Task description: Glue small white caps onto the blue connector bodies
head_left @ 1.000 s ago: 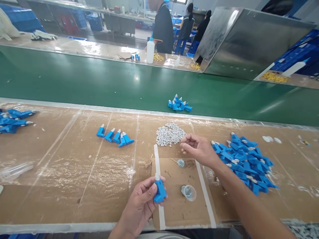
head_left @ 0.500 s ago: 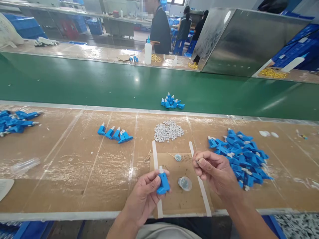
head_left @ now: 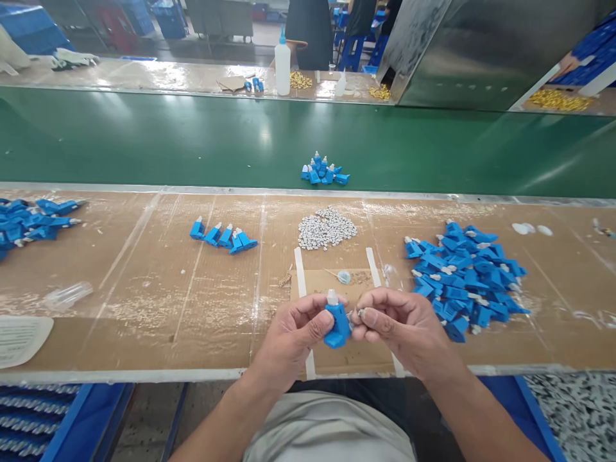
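My left hand [head_left: 301, 330] is closed around a small blue plastic part [head_left: 337, 326] with a white tip pointing up. Close beside it, my right hand [head_left: 402, 330] pinches a tiny greyish piece [head_left: 360, 312], too small to name for certain. It resembles the small grey-white pieces [head_left: 326, 229] heaped beyond my hands. Below that heap, a little round clear lid or dish [head_left: 343, 277] holding something pale lies on the cardboard mat [head_left: 312, 280], with a thin stick at it. My hands hide much of the mat.
A large pile of blue parts [head_left: 464, 276] lies on the right, a short row [head_left: 224, 236] left of centre, another pile [head_left: 33, 221] far left. More blue parts [head_left: 323, 170] sit on the green conveyor belt [head_left: 168, 141]. Beyond stands a white squeeze bottle [head_left: 282, 67]. People are across the belt.
My right hand has moved left with the tiny piece, up to the blue part. My left hand has shifted slightly right. The camera view has tilted downward.
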`<action>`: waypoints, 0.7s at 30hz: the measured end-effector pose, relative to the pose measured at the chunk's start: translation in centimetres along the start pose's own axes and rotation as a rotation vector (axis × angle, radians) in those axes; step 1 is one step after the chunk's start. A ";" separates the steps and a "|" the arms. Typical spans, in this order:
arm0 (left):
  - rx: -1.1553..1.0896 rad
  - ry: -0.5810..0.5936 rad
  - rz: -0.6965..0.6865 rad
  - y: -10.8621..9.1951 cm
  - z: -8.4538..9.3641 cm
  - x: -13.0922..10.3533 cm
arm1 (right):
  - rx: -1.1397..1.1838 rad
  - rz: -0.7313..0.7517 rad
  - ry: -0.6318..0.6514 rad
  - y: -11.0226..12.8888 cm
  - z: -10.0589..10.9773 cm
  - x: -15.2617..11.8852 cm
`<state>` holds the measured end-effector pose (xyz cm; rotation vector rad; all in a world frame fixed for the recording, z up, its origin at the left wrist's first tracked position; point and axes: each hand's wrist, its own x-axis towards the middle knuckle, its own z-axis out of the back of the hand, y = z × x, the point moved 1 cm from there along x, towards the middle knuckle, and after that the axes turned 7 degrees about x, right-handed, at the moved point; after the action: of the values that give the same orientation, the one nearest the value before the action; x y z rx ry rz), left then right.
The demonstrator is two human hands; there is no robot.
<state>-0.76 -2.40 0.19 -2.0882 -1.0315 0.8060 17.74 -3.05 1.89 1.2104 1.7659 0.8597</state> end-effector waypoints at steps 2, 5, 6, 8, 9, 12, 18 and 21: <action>0.031 0.004 -0.026 0.0 -0.1 0.1 | 0.002 -0.006 -0.010 -0.1 -0.2 -0.2; 0.076 0.010 -0.068 -0.1 -0.1 0.2 | -0.006 0.001 -0.050 -0.4 -0.3 -0.7; 0.090 0.020 -0.079 0.0 -0.1 0.2 | -0.016 0.009 -0.061 -0.5 -0.4 -0.8; 0.113 0.038 -0.095 0.0 -0.2 0.2 | -0.051 0.036 -0.070 -0.7 -0.4 -1.0; 0.122 0.044 -0.099 0.0 -0.2 0.2 | -0.071 0.057 -0.068 -0.8 -0.5 -1.1; 0.133 0.037 -0.097 0.1 -0.2 0.2 | -0.121 0.112 -0.061 -1.1 -0.6 -1.0; 0.159 -0.007 -0.087 0.2 0.0 0.3 | -0.172 0.160 -0.062 -1.3 -0.8 -0.9; 0.193 -0.022 -0.099 0.3 0.1 0.3 | -0.231 0.190 -0.080 -1.1 -1.0 -1.0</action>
<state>-0.54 -2.29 -0.16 -1.8555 -1.0181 0.8452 16.60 -4.47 1.67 1.2529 1.4595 1.0784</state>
